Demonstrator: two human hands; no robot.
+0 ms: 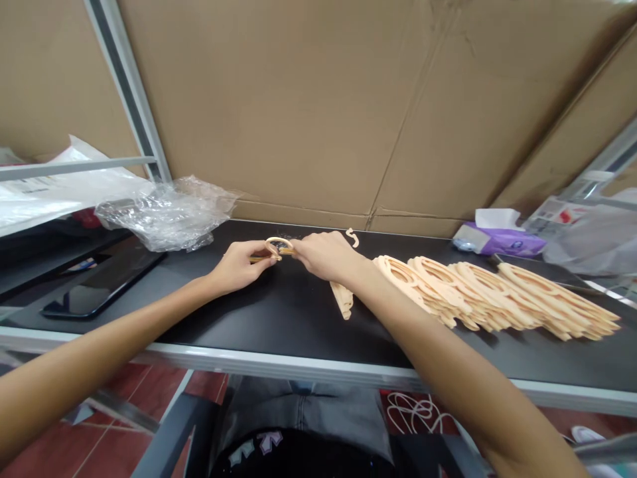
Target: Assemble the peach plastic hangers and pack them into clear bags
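My left hand (243,265) pinches one side of a small beige piece with a rounded ring (279,244) above the black tabletop. On its other side, my right hand (326,255) grips the same piece with thumb and fingers closed. Part of the piece is hidden behind the fingers, so its full shape cannot be made out. A small hook-shaped beige part (353,238) lies just beyond my right hand. Beneath my right wrist, a few layered beige pieces (342,300) show partly from behind the arm.
Overlapping stacks of beige pieces with oval cut-outs (488,295) spread across the right side. Behind them sits a purple tissue pack (502,238). A dark phone-like slab (102,282) and crumpled clear plastic (172,209) lie at left. Cardboard (298,99) walls the back.
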